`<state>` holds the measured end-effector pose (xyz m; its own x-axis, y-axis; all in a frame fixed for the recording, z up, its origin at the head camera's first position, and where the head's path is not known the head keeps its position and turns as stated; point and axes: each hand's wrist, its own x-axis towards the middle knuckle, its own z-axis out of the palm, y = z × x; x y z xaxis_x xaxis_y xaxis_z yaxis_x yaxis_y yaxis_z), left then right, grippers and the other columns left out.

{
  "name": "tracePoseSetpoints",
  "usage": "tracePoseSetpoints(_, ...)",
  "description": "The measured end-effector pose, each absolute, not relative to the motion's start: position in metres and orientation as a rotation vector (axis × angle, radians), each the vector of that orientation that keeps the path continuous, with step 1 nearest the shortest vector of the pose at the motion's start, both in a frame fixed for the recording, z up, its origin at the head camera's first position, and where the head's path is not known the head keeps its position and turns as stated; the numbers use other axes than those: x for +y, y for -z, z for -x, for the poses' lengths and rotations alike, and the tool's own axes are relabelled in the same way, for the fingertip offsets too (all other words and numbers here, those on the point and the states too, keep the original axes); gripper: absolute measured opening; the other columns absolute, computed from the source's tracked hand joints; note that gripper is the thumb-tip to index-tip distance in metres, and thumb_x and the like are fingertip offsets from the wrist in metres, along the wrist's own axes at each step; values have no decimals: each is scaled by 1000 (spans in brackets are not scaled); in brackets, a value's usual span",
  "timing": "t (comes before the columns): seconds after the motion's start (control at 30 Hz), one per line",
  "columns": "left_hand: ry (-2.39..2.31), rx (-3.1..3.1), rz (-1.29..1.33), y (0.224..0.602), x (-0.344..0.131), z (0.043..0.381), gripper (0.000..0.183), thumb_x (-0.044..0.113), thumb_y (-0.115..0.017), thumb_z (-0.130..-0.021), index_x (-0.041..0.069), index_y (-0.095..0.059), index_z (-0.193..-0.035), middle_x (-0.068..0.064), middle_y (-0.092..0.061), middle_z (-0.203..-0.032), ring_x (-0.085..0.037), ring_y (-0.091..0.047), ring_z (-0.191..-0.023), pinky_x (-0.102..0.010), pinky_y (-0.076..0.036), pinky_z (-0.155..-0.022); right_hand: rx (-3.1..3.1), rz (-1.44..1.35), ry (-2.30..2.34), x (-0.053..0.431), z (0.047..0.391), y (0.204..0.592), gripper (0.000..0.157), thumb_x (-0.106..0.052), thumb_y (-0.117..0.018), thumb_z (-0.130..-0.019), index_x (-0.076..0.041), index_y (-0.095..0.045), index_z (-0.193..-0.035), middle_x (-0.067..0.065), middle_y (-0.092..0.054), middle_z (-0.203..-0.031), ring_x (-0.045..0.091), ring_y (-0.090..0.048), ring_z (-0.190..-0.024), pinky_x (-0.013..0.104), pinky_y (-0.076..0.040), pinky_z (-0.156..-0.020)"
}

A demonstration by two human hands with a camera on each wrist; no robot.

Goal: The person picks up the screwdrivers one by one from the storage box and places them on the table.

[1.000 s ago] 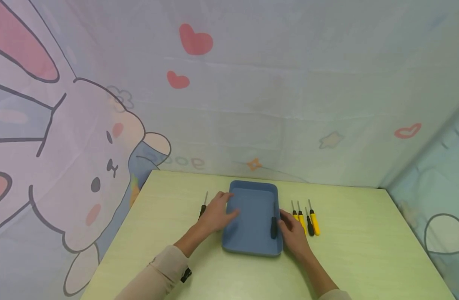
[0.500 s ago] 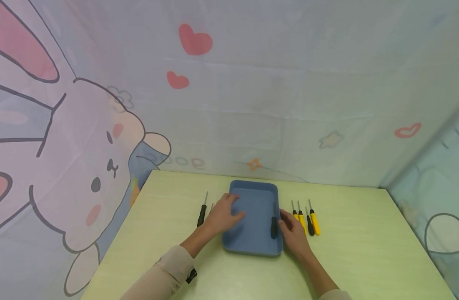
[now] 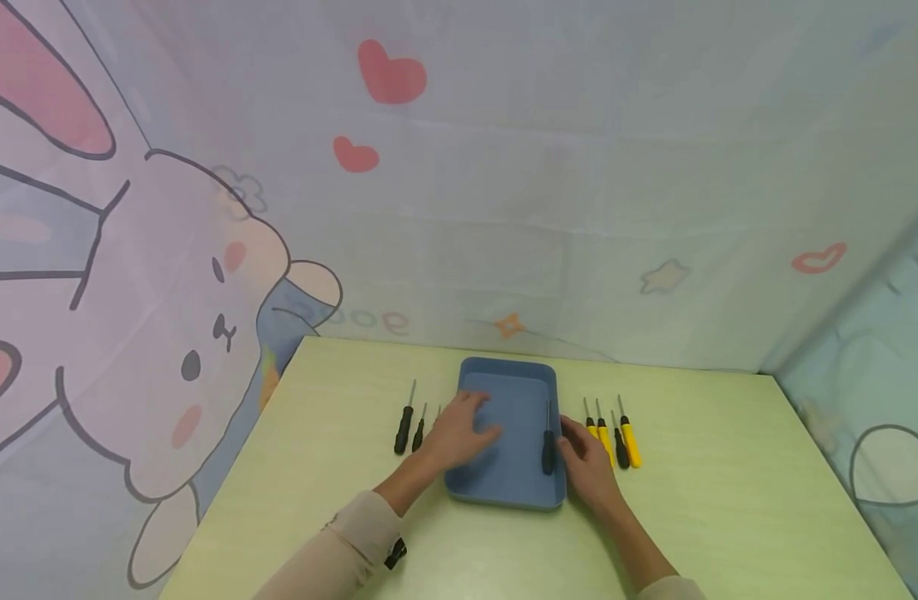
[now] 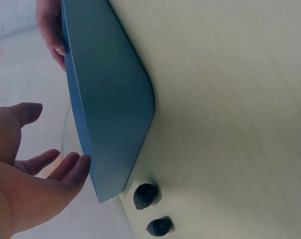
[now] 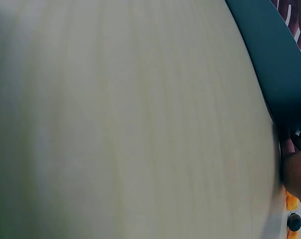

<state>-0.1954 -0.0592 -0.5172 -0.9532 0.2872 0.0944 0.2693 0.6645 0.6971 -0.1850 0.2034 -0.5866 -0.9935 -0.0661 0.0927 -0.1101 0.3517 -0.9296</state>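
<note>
My left hand (image 3: 454,433) hovers over the left side of a blue rectangular tray (image 3: 504,483), its fingers and thumb spread with nothing between them. In the left wrist view the fingertips of this left hand (image 4: 36,184) come right up to the tray rim (image 4: 85,134). My right hand (image 3: 589,462) holds the tray's right wall, thumb at the rim and fingers along the outside. Inside the tray, by that wall, lies a black-handled screwdriver (image 3: 549,450), shaft pointing away from me.
Left of the tray lie a black screwdriver (image 3: 403,429) and a smaller one (image 3: 418,435); another is mostly behind the left hand. To the right, yellow-handled screwdrivers (image 3: 629,442) lie beside a black one (image 3: 621,450). A patterned cloth (image 3: 459,250) hangs behind the table (image 3: 729,500).
My left hand has moved rightward, from the tray's left edge further over its inside, uncovering black screwdrivers on the left. The right hand, tray and screwdriver in it stay put.
</note>
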Motion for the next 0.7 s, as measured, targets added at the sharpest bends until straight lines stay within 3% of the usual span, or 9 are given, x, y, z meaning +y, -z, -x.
tracePoseSetpoints(0.23,-1115,2862,-511,524,-47,197,61,31,-71,-100,0,-54,-150,-20,-55,-148,-36,-55,-136,-50,-48,-113,-2542,-184,-1756,203,183,583,45,-11,-57,-109,2,-53,-152,25,-57,-150,40,-56,-139,36,-47,-115)
tracePoseSetpoints(0.5,-1124,2837,-489,525,-33,192,60,31,-72,-99,2,-56,-148,-20,-56,-147,-36,-55,-135,-51,-49,-112,-2583,-200,-1782,198,170,549,46,-4,-56,-108,10,-50,-151,31,-56,-149,45,-54,-139,23,-46,-108)
tracePoseSetpoints(0.7,-1088,2836,-495,531,-23,191,61,34,-74,-98,2,-57,-147,-18,-59,-142,-34,-58,-132,-49,-50,-110,-2549,-196,-1799,201,179,571,46,-8,-56,-109,5,-51,-153,28,-55,-152,42,-53,-141,32,-45,-114)
